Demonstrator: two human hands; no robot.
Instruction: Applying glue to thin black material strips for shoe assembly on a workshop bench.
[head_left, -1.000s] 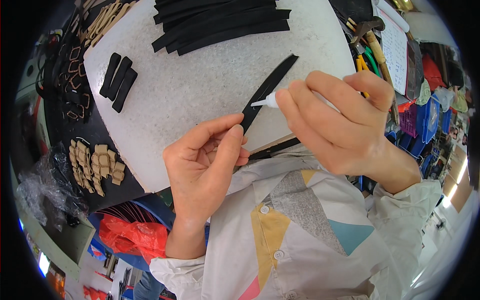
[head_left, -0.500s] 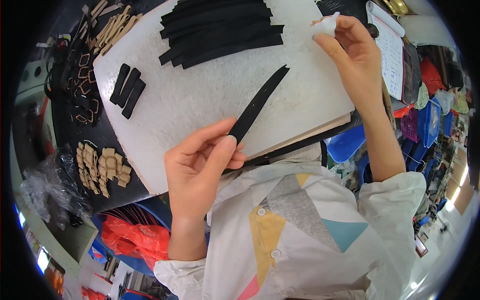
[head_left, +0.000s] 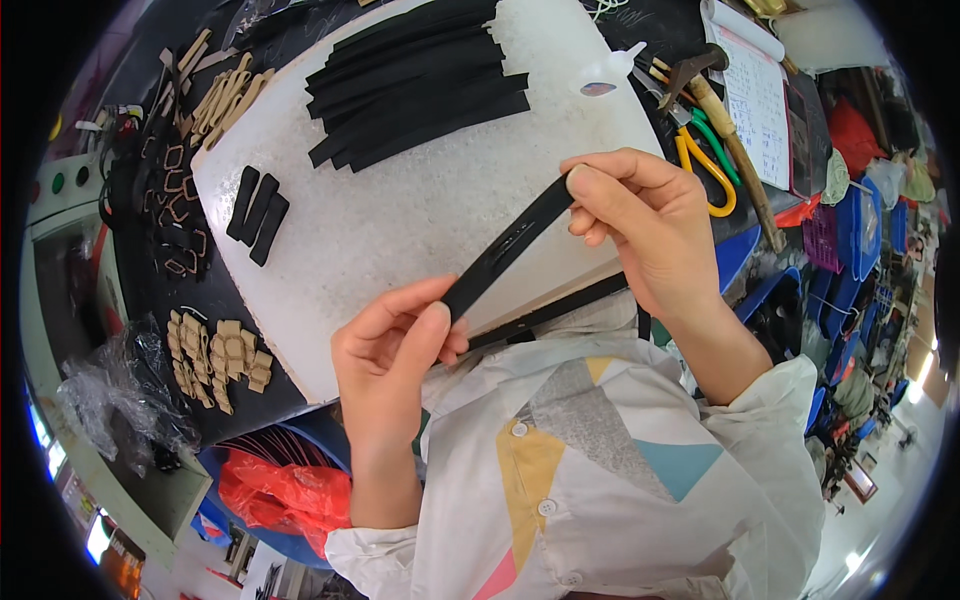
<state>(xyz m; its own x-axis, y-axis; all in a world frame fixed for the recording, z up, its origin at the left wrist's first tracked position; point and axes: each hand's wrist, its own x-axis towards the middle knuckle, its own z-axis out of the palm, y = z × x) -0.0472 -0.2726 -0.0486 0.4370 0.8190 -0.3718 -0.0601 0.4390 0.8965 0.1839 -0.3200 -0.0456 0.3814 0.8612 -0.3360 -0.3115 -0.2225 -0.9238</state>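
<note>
A black fabric strip [head_left: 511, 240] is stretched at a slant between my two hands, above the near part of a white board [head_left: 420, 220]. My left hand [head_left: 395, 335] pinches its lower end between thumb and fingers. At the upper end, my right hand [head_left: 645, 215] grips it the same way. Shiny wet-looking marks run along the strip's middle. A small white bottle [head_left: 622, 62] with a pointed tip rests at the board's far right edge, its outline partly lost against the white.
Many black strips [head_left: 420, 90] are heaped on the board's far side; short folded black pieces [head_left: 257, 215] lie left. Beige loops [head_left: 220, 355] and metal rings [head_left: 172, 185] sit beyond its left edge. Right are a hammer [head_left: 735, 140], yellow-handled scissors [head_left: 708, 180] and a notebook [head_left: 755, 110].
My right hand has let go of the white bottle, leaving it at the far right, and come down to take the strip's upper end. The left hand keeps its hold.
</note>
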